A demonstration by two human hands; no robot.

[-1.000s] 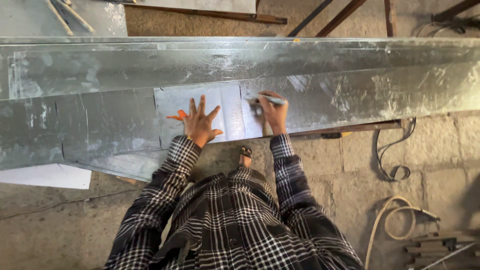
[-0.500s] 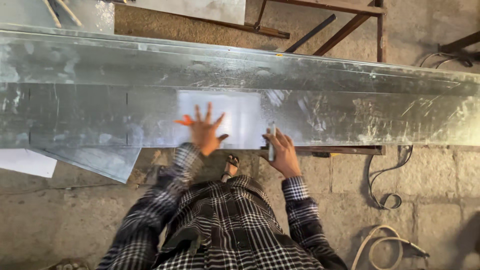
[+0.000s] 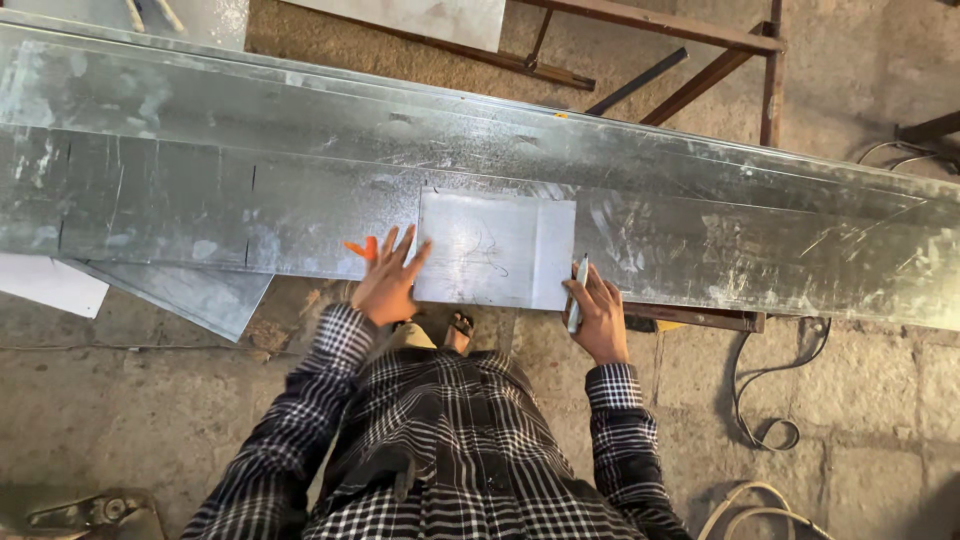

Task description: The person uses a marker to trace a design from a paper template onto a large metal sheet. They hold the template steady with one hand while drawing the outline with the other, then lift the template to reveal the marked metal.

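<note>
Across the middle of the view runs a long galvanised sheet-metal strip (image 3: 250, 190), lying on a rust-brown steel frame (image 3: 700, 40) that serves as the worktop. On its near edge sits one small rectangular metal piece (image 3: 495, 250), lighter in tone than the strip and bearing a faint scribble near its middle. The person's left hand (image 3: 388, 280) lies flat with fingers spread, its fingertips on the left edge of the small piece, pinning it to the strip; it grips nothing. The right hand (image 3: 598, 315) is curled around a pale marker pen (image 3: 578, 290), which stands nearly upright with its tip at the lower right corner of the small piece.

As a judgement, the marking looks only partly done: several short dark lines already show on the strip to the left, but no clear outline can be seen around the small piece, so tracing its edges appears to remain.

By count: two hands, one pen, one small piece, one long strip. One angled offcut (image 3: 190, 295) hangs below the strip at left, with a white sheet (image 3: 45, 285) beside it. A dark cable (image 3: 770, 420) loops on the concrete floor (image 3: 120, 400) at right, and a pale hose (image 3: 750, 505) curls in the lower right corner. One sandalled foot (image 3: 460, 328) shows beneath the strip's edge
</note>
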